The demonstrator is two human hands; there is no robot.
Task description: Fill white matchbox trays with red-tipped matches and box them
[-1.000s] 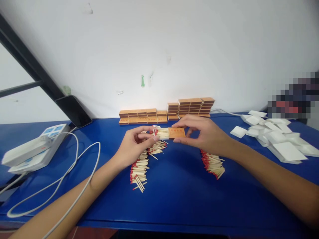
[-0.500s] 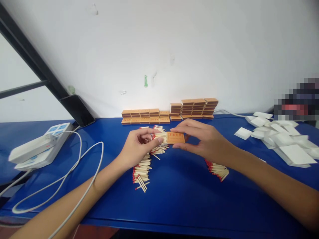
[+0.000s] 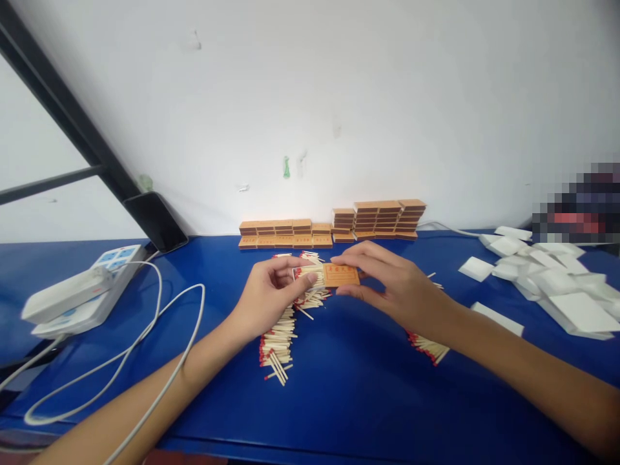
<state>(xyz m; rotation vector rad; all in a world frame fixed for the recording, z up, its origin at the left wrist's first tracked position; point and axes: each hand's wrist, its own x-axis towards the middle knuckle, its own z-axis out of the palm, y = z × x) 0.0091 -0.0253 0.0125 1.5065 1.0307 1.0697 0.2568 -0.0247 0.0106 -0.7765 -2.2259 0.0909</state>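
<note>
My left hand [image 3: 278,294] pinches a white matchbox tray [image 3: 317,279] filled with red-tipped matches, its thumb lying over the near side. The tray's right end is inside an orange matchbox sleeve [image 3: 341,276], and its left part sticks out. Fingers and thumb of my right hand [image 3: 387,278] grip the sleeve by its far and near edges. Below my left hand lies a long heap of loose matches [image 3: 277,342]. A smaller bunch of matches [image 3: 429,347] shows partly beneath my right forearm.
Stacked matchboxes [image 3: 382,219] and a lower row of matchboxes [image 3: 276,241] stand along the wall. At right are piled white trays [image 3: 557,278] and one lone tray [image 3: 498,319]. A power strip [image 3: 97,294], a looping white cable [image 3: 198,310] and a phone [image 3: 157,221] are at left.
Both hands still hold the tray and sleeve in much the same position. The view has shifted slightly, so the scene sits lower, and a lone white tray shows beside my right forearm.
</note>
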